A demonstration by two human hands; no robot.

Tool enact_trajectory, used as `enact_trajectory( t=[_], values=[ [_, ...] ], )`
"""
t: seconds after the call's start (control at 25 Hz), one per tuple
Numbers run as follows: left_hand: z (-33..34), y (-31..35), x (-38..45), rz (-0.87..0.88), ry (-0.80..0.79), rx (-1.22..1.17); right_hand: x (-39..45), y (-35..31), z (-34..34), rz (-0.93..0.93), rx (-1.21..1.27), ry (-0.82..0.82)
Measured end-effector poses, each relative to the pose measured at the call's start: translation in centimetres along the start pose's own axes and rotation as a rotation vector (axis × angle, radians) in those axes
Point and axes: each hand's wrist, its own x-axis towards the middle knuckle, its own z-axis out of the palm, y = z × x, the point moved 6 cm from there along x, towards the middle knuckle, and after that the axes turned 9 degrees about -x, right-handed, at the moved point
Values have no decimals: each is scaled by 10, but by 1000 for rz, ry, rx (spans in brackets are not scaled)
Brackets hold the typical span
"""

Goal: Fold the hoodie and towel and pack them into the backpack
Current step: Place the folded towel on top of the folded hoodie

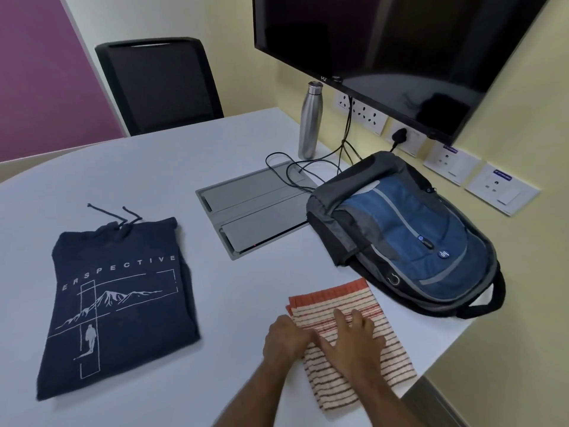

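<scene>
Both hands lie flat and spread on the striped towel (351, 331), palms down, not pinching anything. The left hand (286, 337) presses its left edge; the right hand (354, 337) presses its middle. The towel looks already folded into a narrow strip, maybe one more fold to go. Left of the hands, well apart, the navy hoodie (117, 303) lies folded into a rectangle, print up, so that step looks done. Just beyond the hands, the blue backpack (409, 238) lies flat, its near side touching the towel's far corner; main opening looks gaping at the top. Nothing packed yet. The table edge (437, 362) runs close on the right of the towel. Open table between hoodie and hands; a floor-box cover (252, 208) and cables (308, 171) lie farther out.
</scene>
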Motion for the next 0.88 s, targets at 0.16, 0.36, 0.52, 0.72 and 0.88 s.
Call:
enact_trajectory(
  t=[0.16, 0.36, 0.52, 0.72, 0.88],
  values=[
    [-10, 4, -5, 24, 54, 66, 1, -12, -6, 7, 48, 10],
    [-15, -2, 0, -2, 90, 115, 14, 11, -24, 81, 341, 68],
    [-11, -6, 3, 23, 75, 127, 18, 46, -21, 314, 351, 55],
    [-8, -1, -3, 95, 118, 43, 24, 68, 4, 506, 559, -131],
    [-19, 7, -15, 186, 115, -162, 27, 58, 2, 362, 658, -139]
  ],
)
